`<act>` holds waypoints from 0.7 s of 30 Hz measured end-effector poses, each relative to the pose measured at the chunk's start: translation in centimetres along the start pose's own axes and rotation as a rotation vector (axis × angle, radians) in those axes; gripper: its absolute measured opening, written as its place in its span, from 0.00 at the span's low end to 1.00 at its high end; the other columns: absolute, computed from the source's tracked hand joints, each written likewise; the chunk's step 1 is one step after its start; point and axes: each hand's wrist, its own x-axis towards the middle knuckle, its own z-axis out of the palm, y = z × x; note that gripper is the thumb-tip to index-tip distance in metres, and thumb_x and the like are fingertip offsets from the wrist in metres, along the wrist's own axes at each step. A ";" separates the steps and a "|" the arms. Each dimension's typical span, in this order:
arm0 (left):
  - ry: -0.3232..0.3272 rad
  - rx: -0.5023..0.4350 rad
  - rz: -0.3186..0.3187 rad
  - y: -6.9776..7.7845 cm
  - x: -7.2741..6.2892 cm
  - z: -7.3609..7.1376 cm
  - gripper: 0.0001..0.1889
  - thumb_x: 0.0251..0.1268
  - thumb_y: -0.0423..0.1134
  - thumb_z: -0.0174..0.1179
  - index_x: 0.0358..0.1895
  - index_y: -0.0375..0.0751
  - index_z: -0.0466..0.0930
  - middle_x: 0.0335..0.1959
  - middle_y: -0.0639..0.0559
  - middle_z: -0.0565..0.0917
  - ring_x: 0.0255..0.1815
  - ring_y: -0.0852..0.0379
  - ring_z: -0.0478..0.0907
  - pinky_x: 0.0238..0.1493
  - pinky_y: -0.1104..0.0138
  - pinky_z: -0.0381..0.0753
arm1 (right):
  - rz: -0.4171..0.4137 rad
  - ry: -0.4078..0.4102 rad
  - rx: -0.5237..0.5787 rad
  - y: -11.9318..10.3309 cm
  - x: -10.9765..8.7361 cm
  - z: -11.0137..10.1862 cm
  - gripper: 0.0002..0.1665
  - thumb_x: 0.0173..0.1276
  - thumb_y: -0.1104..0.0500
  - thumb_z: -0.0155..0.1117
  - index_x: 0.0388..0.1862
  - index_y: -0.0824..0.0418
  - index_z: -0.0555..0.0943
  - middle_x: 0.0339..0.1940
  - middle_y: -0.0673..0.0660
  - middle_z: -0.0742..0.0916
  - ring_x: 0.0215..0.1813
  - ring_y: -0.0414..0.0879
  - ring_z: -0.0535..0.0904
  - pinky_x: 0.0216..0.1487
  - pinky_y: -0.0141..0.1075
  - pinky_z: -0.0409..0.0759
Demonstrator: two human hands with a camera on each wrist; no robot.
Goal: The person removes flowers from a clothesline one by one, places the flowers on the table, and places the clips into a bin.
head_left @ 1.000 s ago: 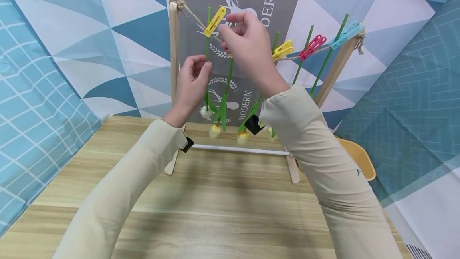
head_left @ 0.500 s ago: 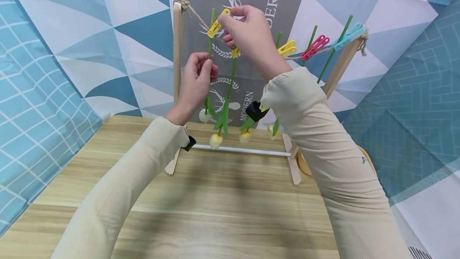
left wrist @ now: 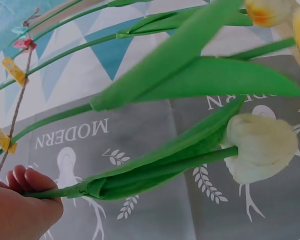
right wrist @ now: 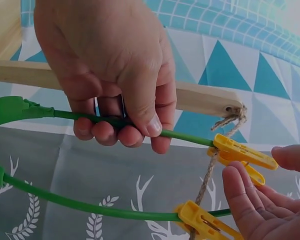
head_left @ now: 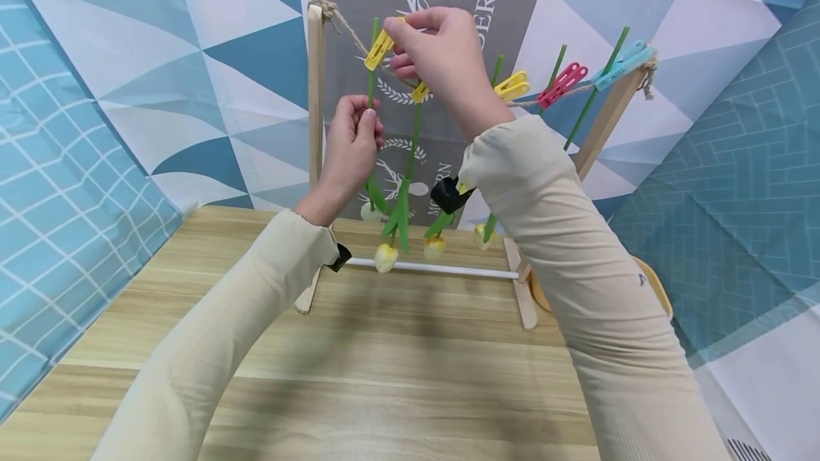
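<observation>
My left hand (head_left: 351, 135) grips the green stem of an upside-down white tulip (left wrist: 262, 147), with curled fingers round it. A yellow clothespin (right wrist: 242, 152) clips that stem to a twine line (right wrist: 207, 180) near the left post. At the clothespin's free end, my right hand (head_left: 442, 55) pinches its handles between thumb and fingers. A second yellow clothespin (right wrist: 205, 222) hangs just below, holding the stem of a yellow-white tulip (head_left: 386, 257). In the head view my left fingers partly cover the white tulip's stem.
A wooden post (head_left: 317, 91) stands left and another post (head_left: 602, 123) right, joined low by a white rod (head_left: 442, 268). Farther along the twine are a yellow clothespin (head_left: 512, 86), a red one (head_left: 562, 84) and a light-blue one (head_left: 624, 64). Behind my right sleeve sits a yellow container (head_left: 655, 287).
My right hand, at first beside the left yellow clothespin, has moved left onto its handles. My left fingers have closed round the white tulip's stem.
</observation>
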 end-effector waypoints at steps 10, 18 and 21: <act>-0.014 -0.012 0.024 0.5 -0.4 -0.2 0.10 0.75 0.32 0.36 0.50 0.32 0.64 0.29 0.53 0.66 0.29 0.60 0.63 0.33 0.72 0.65 | 0.036 0.016 0.119 -0.2 0.1 0.0 0.20 0.61 0.57 0.66 0.51 0.62 0.79 0.43 0.58 0.86 0.36 0.45 0.84 0.42 0.31 0.81; -0.028 -0.004 0.034 0.8 -0.3 -0.5 0.13 0.75 0.31 0.34 0.53 0.29 0.65 0.28 0.54 0.65 0.27 0.61 0.62 0.29 0.73 0.63 | 0.007 -0.001 0.033 -0.1 -0.2 -0.1 0.16 0.62 0.55 0.65 0.48 0.60 0.82 0.43 0.55 0.87 0.40 0.45 0.84 0.43 0.28 0.80; -0.028 -0.003 0.051 0.7 -0.2 -0.6 0.13 0.74 0.31 0.34 0.51 0.28 0.66 0.26 0.54 0.64 0.25 0.63 0.61 0.28 0.73 0.62 | 0.006 0.001 0.018 -0.2 -0.2 -0.1 0.16 0.63 0.55 0.64 0.47 0.60 0.82 0.42 0.55 0.87 0.41 0.45 0.84 0.43 0.28 0.80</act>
